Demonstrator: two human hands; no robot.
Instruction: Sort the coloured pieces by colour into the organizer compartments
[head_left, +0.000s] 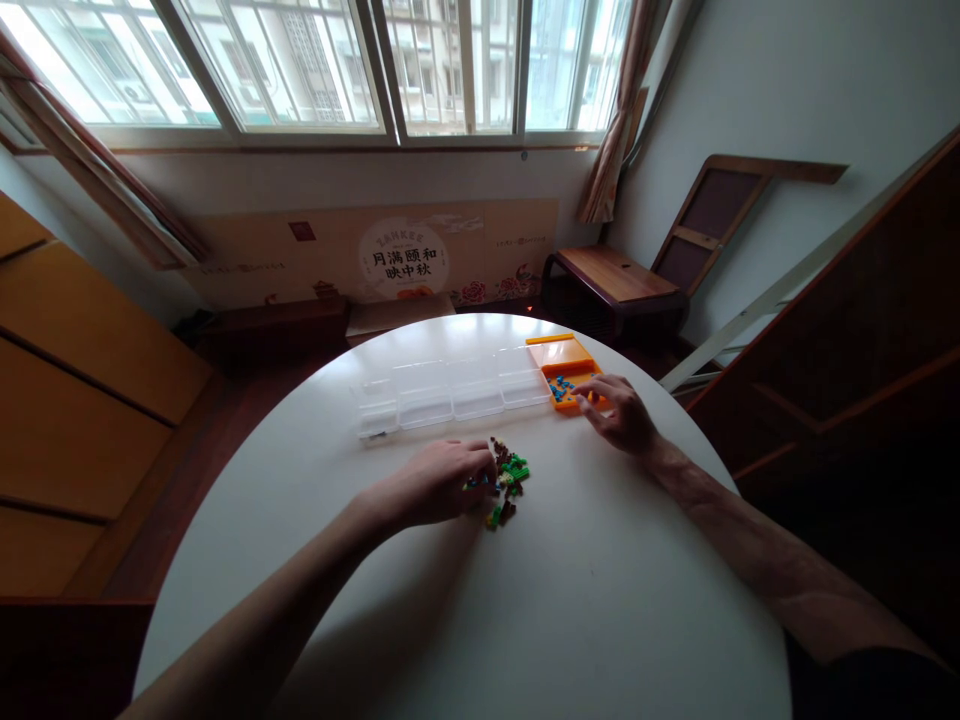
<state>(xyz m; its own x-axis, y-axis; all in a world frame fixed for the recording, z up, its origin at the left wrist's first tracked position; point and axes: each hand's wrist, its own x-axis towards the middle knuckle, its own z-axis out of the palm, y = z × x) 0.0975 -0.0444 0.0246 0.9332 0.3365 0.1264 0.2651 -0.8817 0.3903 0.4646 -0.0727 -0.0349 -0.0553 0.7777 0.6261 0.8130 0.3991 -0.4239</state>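
A small pile of toy building bricks [515, 468], green, brown, blue and yellowish, lies on the white table. My left hand [442, 482] is at the pile's left side, its fingers curled down among the pieces; whatever is between the fingertips is hidden. To the right, an orange box [557, 407] stands with its lid folded back, and small blue bricks [560, 388] lie inside. Over the box's right part reaches my right hand [621, 414], thumb and fingers apart, with no piece clearly seen in it. The hand covers that part of the box.
Several clear plastic boxes [426, 408] with raised lids stand in a row left of the orange box. The round white table [585, 600] has its far edge just behind them. Beyond are a wooden bench [619, 273], a printed carton panel [517, 245] and windows.
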